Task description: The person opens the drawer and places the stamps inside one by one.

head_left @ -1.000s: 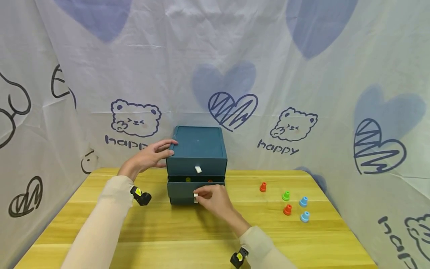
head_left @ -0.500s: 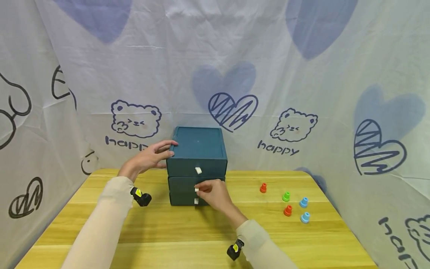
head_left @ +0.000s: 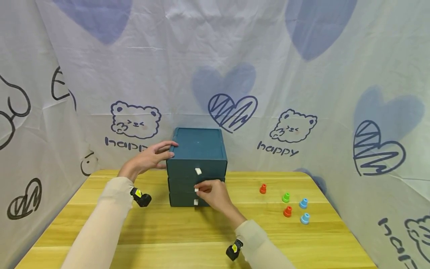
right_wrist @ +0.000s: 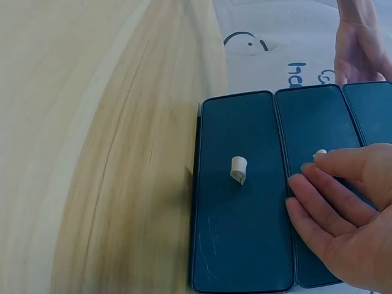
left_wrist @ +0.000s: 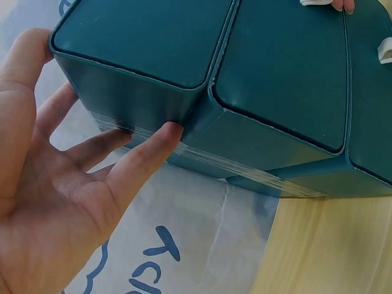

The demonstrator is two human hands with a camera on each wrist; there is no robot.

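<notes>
A dark teal drawer cabinet (head_left: 198, 144) with three stacked drawers stands at the back of the table, all fronts flush. My left hand (head_left: 149, 158) rests against its left side, thumb and fingers spread along the upper edge and side wall; in the left wrist view several fingers (left_wrist: 150, 153) touch the wall. With thumb and forefinger, my right hand (head_left: 215, 194) pinches the white pull tab (right_wrist: 320, 152) of the middle drawer (right_wrist: 315, 116). The other white tabs show on the top drawer (head_left: 179, 168) and on the bottom drawer (right_wrist: 245, 233). What lies inside the drawers is hidden.
Several small pawn-shaped plastic pieces stand to the right on the wooden table (head_left: 161, 231): a red one (head_left: 263, 188), a green one (head_left: 286, 197), another red (head_left: 287, 211) and light blue ones (head_left: 305, 218). A printed white cloth (head_left: 235, 45) hangs close behind the cabinet.
The middle drawer, which stuck out with small coloured pieces showing inside, has slid back in until flush. My right hand moved in with its tab; the left hand stayed put.
</notes>
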